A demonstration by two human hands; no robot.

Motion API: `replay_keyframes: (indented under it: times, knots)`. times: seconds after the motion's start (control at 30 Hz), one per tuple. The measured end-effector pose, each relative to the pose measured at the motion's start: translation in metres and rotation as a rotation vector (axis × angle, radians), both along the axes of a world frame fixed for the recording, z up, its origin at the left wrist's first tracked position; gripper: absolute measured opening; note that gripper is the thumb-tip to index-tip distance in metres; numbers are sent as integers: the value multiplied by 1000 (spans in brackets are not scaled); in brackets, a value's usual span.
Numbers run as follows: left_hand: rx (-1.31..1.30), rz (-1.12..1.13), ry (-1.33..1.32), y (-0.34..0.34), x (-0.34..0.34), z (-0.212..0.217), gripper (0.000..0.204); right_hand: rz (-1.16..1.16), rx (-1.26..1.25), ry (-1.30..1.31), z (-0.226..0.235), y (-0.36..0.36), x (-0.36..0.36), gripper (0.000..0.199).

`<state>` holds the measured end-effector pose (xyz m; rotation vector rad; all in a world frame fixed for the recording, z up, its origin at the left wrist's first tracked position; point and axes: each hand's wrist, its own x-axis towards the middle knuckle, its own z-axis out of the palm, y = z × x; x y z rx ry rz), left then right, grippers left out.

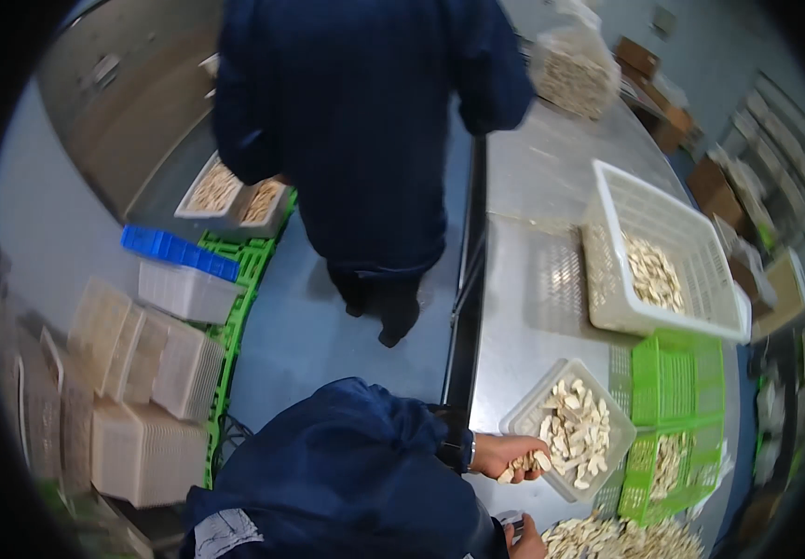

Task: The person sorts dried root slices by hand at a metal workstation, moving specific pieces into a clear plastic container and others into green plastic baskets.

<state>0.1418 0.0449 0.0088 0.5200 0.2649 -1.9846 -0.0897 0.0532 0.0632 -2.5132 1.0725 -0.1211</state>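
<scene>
My left hand, with a dark band at the wrist, is closed around several pale dried slices. It is at the left edge of a translucent white plastic tray partly filled with similar slices. Lower down, at the bottom edge of the view, my right hand is closed near a small dark object that I cannot make out. Just right of it a loose pile of slices lies on the metal table.
Green baskets and a large white basket with slices stand beyond the tray. A bag of slices sits at the far end. Another person stands in the aisle. Stacked tubs and a green pallet line the left.
</scene>
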Motion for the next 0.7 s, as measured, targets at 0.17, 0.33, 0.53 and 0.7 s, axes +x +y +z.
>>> replay_keyframes:
  times: [0.17, 0.33, 0.53, 0.7]
  knots:
    - [-104, 1, -43, 8, 2, 12, 22, 60, 11, 148, -9, -7, -12, 38]
    - [-125, 52, -67, 16, 8, 5, 20, 115, -15, 196, -4, -6, -8, 37]
    - [-78, 76, -38, 28, 6, 19, 19, 116, -145, 169, -21, -7, -15, 36]
    - [-116, 42, -10, 34, 13, 18, 20, 118, -144, 121, -28, -8, -16, 35]
